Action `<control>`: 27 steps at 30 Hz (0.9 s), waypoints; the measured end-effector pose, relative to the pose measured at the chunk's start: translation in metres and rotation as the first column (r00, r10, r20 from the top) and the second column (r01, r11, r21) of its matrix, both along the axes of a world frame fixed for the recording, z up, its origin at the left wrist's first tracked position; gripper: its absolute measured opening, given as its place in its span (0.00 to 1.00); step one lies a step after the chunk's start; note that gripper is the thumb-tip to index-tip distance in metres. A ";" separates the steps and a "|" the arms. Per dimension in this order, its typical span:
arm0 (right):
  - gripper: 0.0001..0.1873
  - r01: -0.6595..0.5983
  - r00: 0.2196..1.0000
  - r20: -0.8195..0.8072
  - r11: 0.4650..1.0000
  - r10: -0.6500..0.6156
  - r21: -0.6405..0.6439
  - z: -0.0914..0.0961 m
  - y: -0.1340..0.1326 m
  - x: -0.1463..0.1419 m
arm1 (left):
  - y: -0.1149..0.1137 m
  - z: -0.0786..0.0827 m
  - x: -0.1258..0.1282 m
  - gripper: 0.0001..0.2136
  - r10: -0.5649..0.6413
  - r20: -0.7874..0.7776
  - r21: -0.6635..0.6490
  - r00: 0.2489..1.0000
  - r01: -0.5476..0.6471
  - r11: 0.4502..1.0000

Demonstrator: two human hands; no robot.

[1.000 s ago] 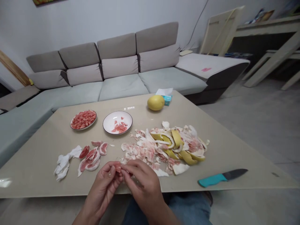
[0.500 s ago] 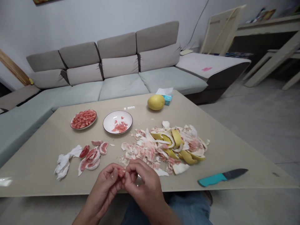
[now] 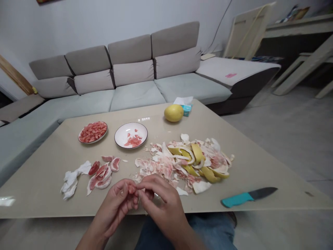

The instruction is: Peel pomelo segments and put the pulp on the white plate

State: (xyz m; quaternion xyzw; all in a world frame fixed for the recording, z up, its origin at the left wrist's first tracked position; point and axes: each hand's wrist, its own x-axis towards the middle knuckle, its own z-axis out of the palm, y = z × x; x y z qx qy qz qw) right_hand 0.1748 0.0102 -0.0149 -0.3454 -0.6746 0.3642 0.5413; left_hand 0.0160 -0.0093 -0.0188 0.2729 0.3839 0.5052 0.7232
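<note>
My left hand [image 3: 118,201] is closed round a small pink pomelo piece [image 3: 132,189], holding it just above the table's near edge. My right hand [image 3: 160,199] has thumb and forefinger pinched at the right side of that same piece; the exact bit between these fingertips is too small to make out. Left of my hands lie several pomelo segments [image 3: 102,175], some with white membrane on them. Beyond, a white plate [image 3: 122,135] bears a few pink flesh bits, and a second plate [image 3: 90,141] is heaped with pink flesh.
A pile of yellow peel [image 3: 199,154] and pale membrane [image 3: 156,166] spreads right of centre. A knife [image 3: 238,200] with a turquoise handle lies at the near right. Crumpled tissue [image 3: 70,182] is at left. A whole pomelo [image 3: 173,113] sits beside a tissue pack [image 3: 186,109].
My right fingertips have shifted slightly right, and more of the pomelo piece now shows in my left fingers. The things on the table stay where they were.
</note>
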 end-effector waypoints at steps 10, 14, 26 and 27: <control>0.10 0.019 0.988 0.149 0.986 -0.043 0.164 -0.003 -0.003 0.002 | 0.006 -0.002 -0.012 0.10 0.017 -0.307 0.163 0.952 0.035 0.986; 0.09 0.062 0.960 0.250 0.966 -0.127 0.252 -0.005 -0.006 0.000 | 0.008 -0.003 -0.018 0.09 0.024 -0.437 0.212 0.899 0.077 0.974; 0.08 0.073 0.979 0.177 0.985 -0.101 0.157 -0.005 -0.006 -0.002 | 0.004 0.015 -0.013 0.08 0.000 -0.497 0.223 0.868 0.128 0.966; 0.09 0.064 0.982 0.168 0.987 -0.088 0.146 -0.004 -0.006 -0.002 | 0.004 0.016 -0.014 0.08 -0.014 -0.501 0.221 0.865 0.144 0.965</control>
